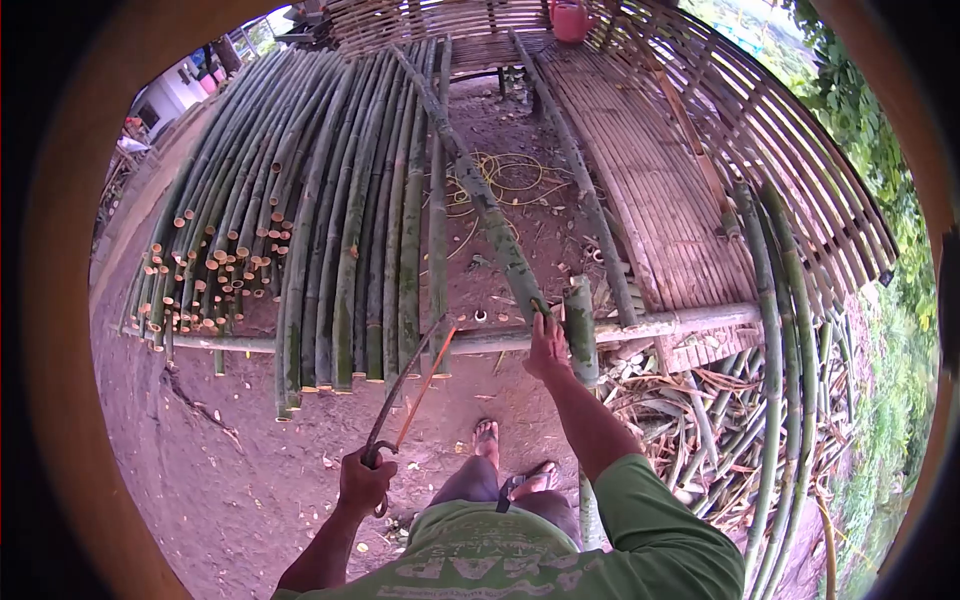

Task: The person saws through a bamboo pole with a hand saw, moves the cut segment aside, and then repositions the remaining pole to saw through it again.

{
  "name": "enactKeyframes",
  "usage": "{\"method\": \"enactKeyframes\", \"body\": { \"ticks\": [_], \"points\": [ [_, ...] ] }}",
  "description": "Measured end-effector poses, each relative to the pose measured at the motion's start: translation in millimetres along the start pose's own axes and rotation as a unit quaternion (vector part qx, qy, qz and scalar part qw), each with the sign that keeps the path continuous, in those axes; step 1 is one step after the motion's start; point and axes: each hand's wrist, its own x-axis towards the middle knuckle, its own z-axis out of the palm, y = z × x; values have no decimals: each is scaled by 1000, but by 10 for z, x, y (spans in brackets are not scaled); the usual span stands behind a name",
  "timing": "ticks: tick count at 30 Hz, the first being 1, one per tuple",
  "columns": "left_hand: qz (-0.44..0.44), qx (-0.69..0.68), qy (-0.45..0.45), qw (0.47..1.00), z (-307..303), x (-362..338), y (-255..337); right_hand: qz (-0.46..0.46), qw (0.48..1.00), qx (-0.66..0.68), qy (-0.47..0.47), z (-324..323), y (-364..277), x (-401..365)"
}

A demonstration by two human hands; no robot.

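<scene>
Green bamboo pole [500,235] slants ahead, its near end under my right hand [549,350], how tightly closed I cannot tell; my left hand [367,485] grips the bow saw [389,402]; steadying well, I judge, wants firm downward pressure.

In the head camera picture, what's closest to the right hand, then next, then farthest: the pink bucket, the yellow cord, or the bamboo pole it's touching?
1. Bamboo pole: its near end touches the right hand.
2. Yellow cord: looped on the ground ahead.
3. Pink bucket: way at the back, near the picture's top.
</scene>
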Motion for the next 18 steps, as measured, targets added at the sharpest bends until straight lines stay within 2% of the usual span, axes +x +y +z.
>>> {"method": "enactKeyframes", "body": {
  "ticks": [4,7,8,11,13,14,16,18],
  "points": [
    [-55,-32,34,997,-232,-51,-10,186,973,-41,-131,-110,-147,485],
    [-60,-22,71,995,-439,-19,-249,162,969,-24,-187,-237,-266,622],
    [-59,-48,93,993,-504,37,-255,140,969,20,-205,-254,-419,668],
    [-66,-100,149,982,-602,80,-137,100,946,161,-262,-418,-1410,618],
    [-13,-186,181,966,-687,221,-22,44,953,210,-212,-201,-2163,638],
    [15,-227,195,954,-729,289,30,50,936,267,-224,-334,-2623,645],
    [100,-283,181,937,-865,431,207,-5,886,414,-207,6,-3167,763],
    [156,-295,157,930,-1025,548,376,-48,804,553,-213,164,-3299,780]
  ]
}}
